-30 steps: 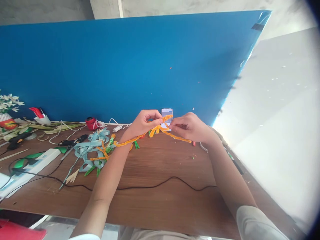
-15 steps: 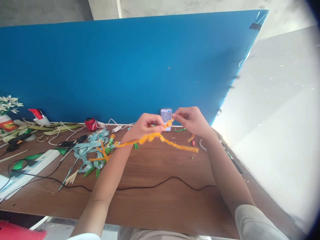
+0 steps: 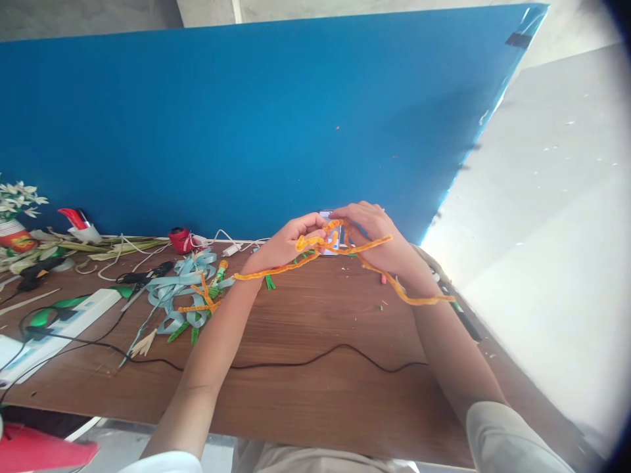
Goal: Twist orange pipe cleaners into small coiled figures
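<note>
Pinching fuzzy orange stems in your left hand, you've now got a long strand trailing past your right hand. Stems now cross mid-work; right grip, can't tell.

Single view, worn on head — looks forward and down from above wearer's beige clothing, which shows at bottom edge. Brown tabletop spreads below lens, near edge low in frame. Blue partition faces camera nearly square on, filling most of upper half; white wall recedes at right. Left hand and right hand sit near mid-frame, forearms extending from below — close range, wide angle, dark corners at right.
</note>
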The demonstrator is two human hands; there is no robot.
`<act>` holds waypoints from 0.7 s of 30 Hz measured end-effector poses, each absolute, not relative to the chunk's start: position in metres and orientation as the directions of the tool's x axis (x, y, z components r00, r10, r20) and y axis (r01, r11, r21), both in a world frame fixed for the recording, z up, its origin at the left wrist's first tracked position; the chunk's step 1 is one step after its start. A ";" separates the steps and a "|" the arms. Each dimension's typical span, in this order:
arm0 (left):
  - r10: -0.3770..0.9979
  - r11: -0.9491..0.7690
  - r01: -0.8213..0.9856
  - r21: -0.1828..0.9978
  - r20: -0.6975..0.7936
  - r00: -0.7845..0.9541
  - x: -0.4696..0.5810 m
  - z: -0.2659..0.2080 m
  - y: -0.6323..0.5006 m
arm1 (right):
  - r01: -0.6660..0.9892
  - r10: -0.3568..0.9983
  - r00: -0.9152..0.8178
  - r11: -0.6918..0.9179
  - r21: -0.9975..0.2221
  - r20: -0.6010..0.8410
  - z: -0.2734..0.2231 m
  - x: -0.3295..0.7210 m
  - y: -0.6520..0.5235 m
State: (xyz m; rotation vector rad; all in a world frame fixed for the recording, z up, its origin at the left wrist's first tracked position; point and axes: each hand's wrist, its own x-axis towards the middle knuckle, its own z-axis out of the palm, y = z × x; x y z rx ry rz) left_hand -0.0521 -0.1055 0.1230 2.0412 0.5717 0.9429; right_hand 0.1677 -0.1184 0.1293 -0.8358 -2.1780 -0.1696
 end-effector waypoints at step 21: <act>0.631 -0.758 0.273 0.592 0.559 0.538 -0.038 0.123 -0.116 | 0.416 0.614 -0.524 0.790 -0.451 0.591 0.135 0.176 -0.125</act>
